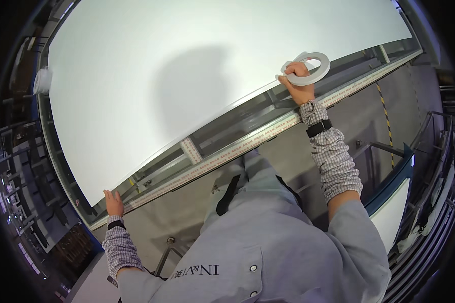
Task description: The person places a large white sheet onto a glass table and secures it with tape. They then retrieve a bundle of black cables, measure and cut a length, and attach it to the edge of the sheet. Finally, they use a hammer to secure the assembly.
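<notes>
Right hand (299, 85) grasps a white tape roll (325, 66) at the near edge of the white sheet (111, 101); left hand (114, 203) touches the sheet's near-left corner, pinch unclear. Beneath the sheet runs a metal frame (260, 137). Ideally, both hands should hold that edge evenly taut, without creasing.

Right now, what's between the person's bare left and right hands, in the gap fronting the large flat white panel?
Head view: a short pale crossbar bearing red printing and grey metal framing between left hand and right hand.
</notes>
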`<state>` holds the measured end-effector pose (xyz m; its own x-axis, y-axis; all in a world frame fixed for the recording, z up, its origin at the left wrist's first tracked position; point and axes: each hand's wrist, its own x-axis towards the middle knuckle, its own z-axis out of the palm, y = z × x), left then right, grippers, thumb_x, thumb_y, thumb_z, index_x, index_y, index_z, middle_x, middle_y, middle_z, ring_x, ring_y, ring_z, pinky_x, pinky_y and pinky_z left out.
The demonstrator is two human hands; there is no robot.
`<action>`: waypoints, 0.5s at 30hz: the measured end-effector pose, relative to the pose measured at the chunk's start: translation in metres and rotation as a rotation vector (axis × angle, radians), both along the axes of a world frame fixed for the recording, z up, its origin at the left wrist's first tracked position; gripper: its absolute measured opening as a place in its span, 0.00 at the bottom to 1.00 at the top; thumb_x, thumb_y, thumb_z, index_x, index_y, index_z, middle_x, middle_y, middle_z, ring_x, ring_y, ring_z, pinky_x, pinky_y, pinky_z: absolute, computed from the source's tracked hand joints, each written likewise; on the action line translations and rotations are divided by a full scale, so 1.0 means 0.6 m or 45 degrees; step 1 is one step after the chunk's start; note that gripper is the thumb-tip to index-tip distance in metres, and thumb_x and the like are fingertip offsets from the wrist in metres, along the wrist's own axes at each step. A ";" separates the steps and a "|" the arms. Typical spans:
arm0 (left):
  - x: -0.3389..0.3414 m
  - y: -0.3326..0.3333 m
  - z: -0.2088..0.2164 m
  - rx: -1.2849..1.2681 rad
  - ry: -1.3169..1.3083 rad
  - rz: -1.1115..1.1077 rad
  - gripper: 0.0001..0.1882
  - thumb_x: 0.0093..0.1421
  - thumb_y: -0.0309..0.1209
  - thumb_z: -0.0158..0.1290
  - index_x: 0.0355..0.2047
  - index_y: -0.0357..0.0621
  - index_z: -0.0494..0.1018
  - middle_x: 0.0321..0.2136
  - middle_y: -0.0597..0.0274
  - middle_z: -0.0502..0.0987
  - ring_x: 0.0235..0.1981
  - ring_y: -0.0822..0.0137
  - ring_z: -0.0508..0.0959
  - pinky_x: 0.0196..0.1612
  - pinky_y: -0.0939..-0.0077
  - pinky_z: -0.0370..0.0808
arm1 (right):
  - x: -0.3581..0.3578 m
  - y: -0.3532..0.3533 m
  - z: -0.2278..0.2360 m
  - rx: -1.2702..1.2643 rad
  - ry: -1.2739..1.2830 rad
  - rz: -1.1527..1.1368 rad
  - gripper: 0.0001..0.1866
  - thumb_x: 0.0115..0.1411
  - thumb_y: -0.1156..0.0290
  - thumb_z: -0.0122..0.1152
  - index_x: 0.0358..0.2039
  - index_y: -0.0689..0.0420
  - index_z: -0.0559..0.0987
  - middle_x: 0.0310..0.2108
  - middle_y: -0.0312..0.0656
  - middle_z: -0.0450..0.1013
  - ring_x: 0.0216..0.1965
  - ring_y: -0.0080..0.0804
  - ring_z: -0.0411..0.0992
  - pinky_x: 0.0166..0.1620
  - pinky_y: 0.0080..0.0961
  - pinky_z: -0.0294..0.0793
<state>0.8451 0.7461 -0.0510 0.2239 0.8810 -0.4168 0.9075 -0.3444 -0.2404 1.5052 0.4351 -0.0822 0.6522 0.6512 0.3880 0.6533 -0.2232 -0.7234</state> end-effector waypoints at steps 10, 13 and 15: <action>0.031 -0.011 0.016 -0.024 0.004 0.096 0.32 0.63 0.43 0.34 0.56 0.24 0.49 0.59 0.38 0.48 0.60 0.49 0.52 0.60 0.69 0.51 | -0.005 0.004 0.004 -0.030 -0.044 0.002 0.18 0.41 0.75 0.67 0.29 0.53 0.67 0.35 0.39 0.66 0.36 0.36 0.67 0.39 0.31 0.68; -0.004 -0.022 -0.006 0.092 0.023 0.034 0.31 0.63 0.42 0.36 0.55 0.24 0.50 0.58 0.36 0.48 0.60 0.47 0.51 0.60 0.66 0.51 | -0.005 0.006 0.004 -0.062 -0.092 -0.004 0.19 0.40 0.75 0.68 0.29 0.53 0.67 0.35 0.39 0.66 0.37 0.37 0.66 0.40 0.32 0.67; 0.007 -0.035 -0.034 0.250 -0.093 -0.086 0.29 0.62 0.37 0.39 0.55 0.24 0.50 0.58 0.34 0.48 0.60 0.43 0.50 0.61 0.60 0.49 | -0.004 0.005 0.002 -0.052 -0.047 -0.001 0.19 0.39 0.76 0.68 0.29 0.53 0.67 0.35 0.40 0.66 0.37 0.39 0.66 0.40 0.33 0.66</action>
<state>0.8490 0.7250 -0.0716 0.3085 0.9256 -0.2194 0.9013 -0.3581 -0.2436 1.5030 0.4381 -0.0808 0.6385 0.6663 0.3851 0.6791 -0.2525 -0.6893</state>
